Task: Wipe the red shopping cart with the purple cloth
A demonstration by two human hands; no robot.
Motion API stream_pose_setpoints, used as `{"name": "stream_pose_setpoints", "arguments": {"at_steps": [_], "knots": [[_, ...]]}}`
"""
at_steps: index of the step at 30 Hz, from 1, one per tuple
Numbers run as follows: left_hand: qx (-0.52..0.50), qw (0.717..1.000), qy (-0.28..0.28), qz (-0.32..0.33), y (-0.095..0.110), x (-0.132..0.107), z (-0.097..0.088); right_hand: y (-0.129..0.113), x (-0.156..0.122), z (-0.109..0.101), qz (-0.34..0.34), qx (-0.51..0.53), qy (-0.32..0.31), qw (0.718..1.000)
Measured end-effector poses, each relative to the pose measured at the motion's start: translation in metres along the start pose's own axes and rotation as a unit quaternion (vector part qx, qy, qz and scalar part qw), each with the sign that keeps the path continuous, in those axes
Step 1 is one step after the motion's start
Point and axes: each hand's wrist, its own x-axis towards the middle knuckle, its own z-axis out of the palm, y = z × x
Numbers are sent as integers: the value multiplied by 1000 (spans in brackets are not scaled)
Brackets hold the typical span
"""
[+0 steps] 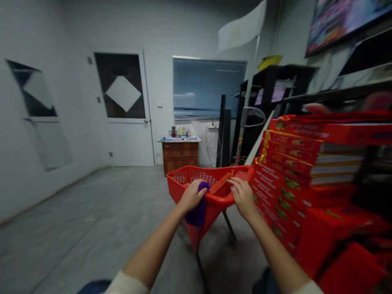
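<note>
A red plastic shopping cart (177,185) with a perforated basket stands before me on dark legs. My left hand (192,196) is closed around a purple cloth (197,214) at the cart's near rim, and part of the cloth hangs down outside the basket. At the rim's right side, the fingers of my right hand (241,195) bend over the red plastic beside a slanted red flap (221,183). My right thumb is hard to make out.
Stacked red boxes (284,192) rise close on the right. A wooden cabinet (180,157) with small bottles stands by the back wall, left of a pole with a white flag (241,32). A white door (128,143) is at the back left. Grey concrete floor (92,212) lies left of the cart.
</note>
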Motion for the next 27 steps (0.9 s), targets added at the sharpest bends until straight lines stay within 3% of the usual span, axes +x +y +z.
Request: {"name": "stream_pose_setpoints", "arguments": {"at_steps": [4,6,10,12,16,18,20,24,27], "knots": [[-39,996,-28,72,38,-4,2,16,-7,17,9,39,27,999],[-44,997,-28,60,35,-3,0,13,-11,22,14,55,45,997],[-14,999,-3,-31,11,1,-4,3,-10,28,33,77,87,993],[5,999,-3,-38,16,1,-1,0,-7,30,44,83,108,990],[29,998,-25,48,52,1,9,4,-4,33,39,75,106,991],[22,996,-47,76,58,3,10,7,-5,33,31,69,98,992],[10,996,-54,65,49,7,7,7,-5,33,27,68,98,993],[24,999,-22,-24,20,10,1,3,-4,38,29,69,126,989],[57,998,-25,-31,30,10,4,4,-3,44,33,70,159,984]]}}
